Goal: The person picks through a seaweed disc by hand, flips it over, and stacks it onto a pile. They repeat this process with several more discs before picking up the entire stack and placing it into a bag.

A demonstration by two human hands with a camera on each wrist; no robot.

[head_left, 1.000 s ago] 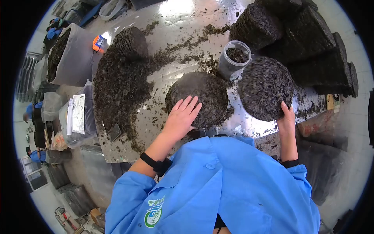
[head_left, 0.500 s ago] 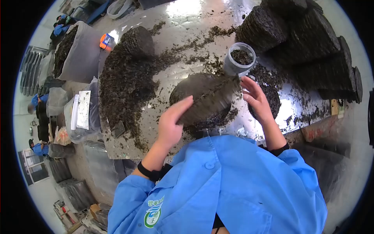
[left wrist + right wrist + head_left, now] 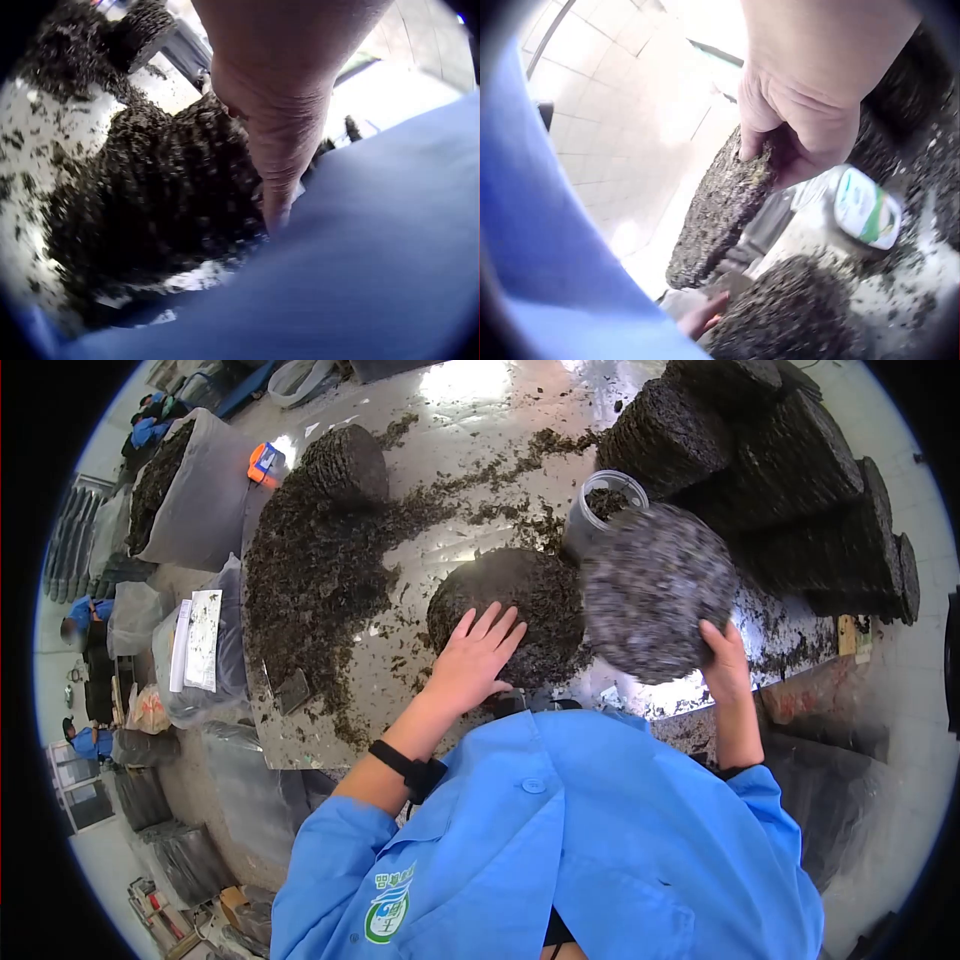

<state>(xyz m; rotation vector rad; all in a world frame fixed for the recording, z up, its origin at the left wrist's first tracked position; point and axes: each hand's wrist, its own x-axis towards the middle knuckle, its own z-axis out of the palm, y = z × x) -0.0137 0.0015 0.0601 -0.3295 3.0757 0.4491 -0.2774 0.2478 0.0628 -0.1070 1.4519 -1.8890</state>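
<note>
A thick round cake of dark, flaky dried seaweed [image 3: 650, 585] hangs tilted from my right hand [image 3: 727, 665], blurred in the head view. The right thumb and fingers pinch its edge, as the right wrist view shows of the cake [image 3: 714, 214]. My left hand [image 3: 478, 658] lies with straight, spread fingers on another round seaweed cake [image 3: 545, 595] on the table. In the left wrist view the layered side of that cake [image 3: 169, 187] shows beside the wrist, and the fingertips are hidden.
A clear plastic jar [image 3: 580, 532] with flakes inside stands behind the held cake. Stacks of round cakes [image 3: 780, 470] fill the back right. Loose flakes [image 3: 310, 575] and a further stack [image 3: 345, 465] cover the left of the metal table [image 3: 470, 430]. An orange tape dispenser [image 3: 262, 463] is behind.
Half a second ago a cake stood tilted between both hands over the middle one. Now my right hand holds a cake out to the right, and the left hand is back on the middle cake.
</note>
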